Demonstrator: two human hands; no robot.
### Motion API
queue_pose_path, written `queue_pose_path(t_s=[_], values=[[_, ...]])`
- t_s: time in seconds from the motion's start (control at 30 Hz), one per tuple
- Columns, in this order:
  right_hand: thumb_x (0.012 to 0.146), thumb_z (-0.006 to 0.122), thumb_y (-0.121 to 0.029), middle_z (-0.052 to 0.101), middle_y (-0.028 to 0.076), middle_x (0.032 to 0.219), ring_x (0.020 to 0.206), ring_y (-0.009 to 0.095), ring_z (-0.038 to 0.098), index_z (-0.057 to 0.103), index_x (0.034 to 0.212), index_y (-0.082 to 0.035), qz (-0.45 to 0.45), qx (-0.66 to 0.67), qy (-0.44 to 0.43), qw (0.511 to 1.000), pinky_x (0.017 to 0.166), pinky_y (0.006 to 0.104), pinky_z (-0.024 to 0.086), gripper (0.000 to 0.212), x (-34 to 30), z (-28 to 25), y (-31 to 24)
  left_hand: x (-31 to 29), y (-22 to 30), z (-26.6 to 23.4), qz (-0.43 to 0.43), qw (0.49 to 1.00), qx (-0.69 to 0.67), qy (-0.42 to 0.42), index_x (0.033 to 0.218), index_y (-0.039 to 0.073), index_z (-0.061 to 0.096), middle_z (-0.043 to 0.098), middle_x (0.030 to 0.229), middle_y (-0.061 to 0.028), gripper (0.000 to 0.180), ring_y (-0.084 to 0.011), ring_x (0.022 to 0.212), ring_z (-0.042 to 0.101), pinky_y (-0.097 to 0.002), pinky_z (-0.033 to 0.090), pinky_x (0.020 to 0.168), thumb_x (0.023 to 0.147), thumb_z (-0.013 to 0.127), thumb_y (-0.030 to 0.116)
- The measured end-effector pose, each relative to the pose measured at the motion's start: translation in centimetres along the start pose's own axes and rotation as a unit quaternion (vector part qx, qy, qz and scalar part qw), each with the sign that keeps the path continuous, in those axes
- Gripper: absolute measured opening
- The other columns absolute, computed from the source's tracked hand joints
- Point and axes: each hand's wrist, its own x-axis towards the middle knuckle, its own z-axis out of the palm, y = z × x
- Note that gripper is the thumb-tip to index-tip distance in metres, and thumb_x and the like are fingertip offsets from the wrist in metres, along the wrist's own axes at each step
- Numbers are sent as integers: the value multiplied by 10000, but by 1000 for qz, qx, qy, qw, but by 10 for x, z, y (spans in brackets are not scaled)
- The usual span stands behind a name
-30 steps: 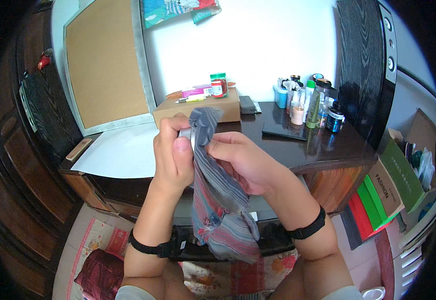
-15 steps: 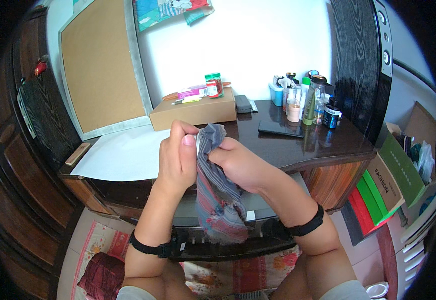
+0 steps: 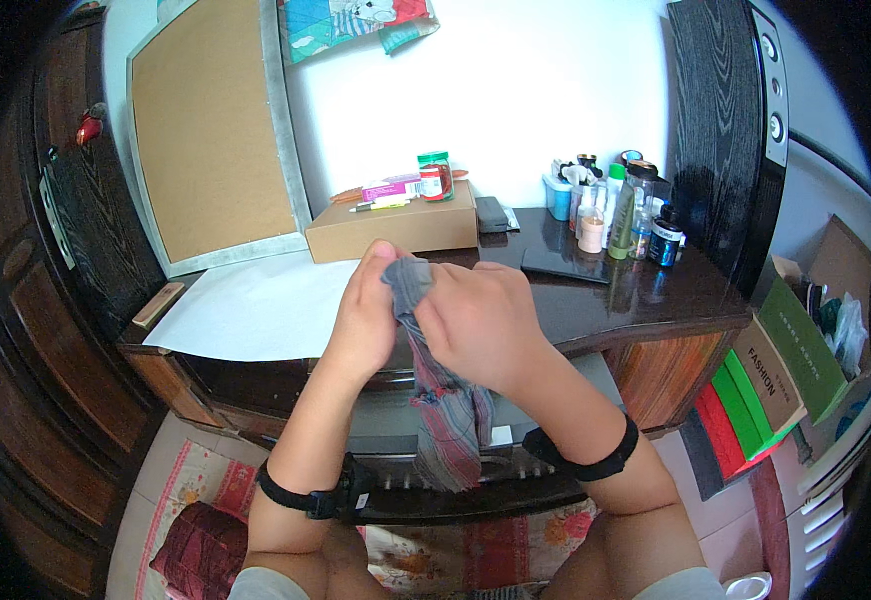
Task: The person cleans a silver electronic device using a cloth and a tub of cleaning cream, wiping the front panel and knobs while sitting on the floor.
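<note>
A striped cloth in grey, red and blue hangs from between my two hands, over the front of the desk. My left hand is closed at the cloth's bunched upper end, thumb up and fingers curled. Pressed close beside it, my right hand grips the cloth with bent fingers, its back toward me. A fold of grey fabric sticks up between the two hands. Whether something lies inside the bunched cloth is hidden by my fingers.
On the dark desk are a cardboard box with a green-lidded jar, a white sheet, a flat black device and several bottles. Shoe boxes are stacked at the right. A framed board leans at the left.
My right hand has rolled over the cloth and closed up against my left hand. The cloth is gathered tighter, its hanging end narrower. A pale shiny edge by my left fingers is now hidden.
</note>
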Motion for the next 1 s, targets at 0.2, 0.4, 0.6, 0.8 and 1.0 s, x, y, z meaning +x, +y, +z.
queue_pose_path(t_s=[0.2,0.4,0.6,0.8,1.0], values=[[904,571,-134,511,142,639,592,287,563,551,811,-2,152,176,144,962,574,388,447,163,10,-12,18,0,26,-9,-116,914,-369,-124,889,80,534,383,544,-15,470,-99,399,282,-256,215,404,1023,295,462],[966,520,-175,547,86,674,613,246,532,555,850,15,128,203,227,944,615,372,452,226,12,-4,60,-5,31,-4,-50,956,-279,-75,882,64,521,424,554,-23,472,-102,390,298,-259,217,398,1014,323,471],[981,567,-281,486,54,623,619,110,472,552,766,-3,342,370,126,854,552,305,405,352,13,-23,37,-11,42,5,-5,989,-144,-14,875,75,534,510,668,-8,466,-76,499,436,-215,271,411,983,376,500],[987,533,-253,584,185,688,605,336,578,559,763,13,119,218,151,957,579,418,451,348,10,-19,22,-16,42,-4,21,996,-80,-24,902,62,590,568,716,-4,497,-53,551,458,-212,312,449,998,367,496],[989,519,-242,547,182,676,614,386,559,554,750,-1,126,195,97,968,562,434,447,342,8,-14,26,-10,39,-1,-40,994,-91,-39,905,60,593,535,666,3,504,-62,514,439,-215,307,438,1002,360,496]])
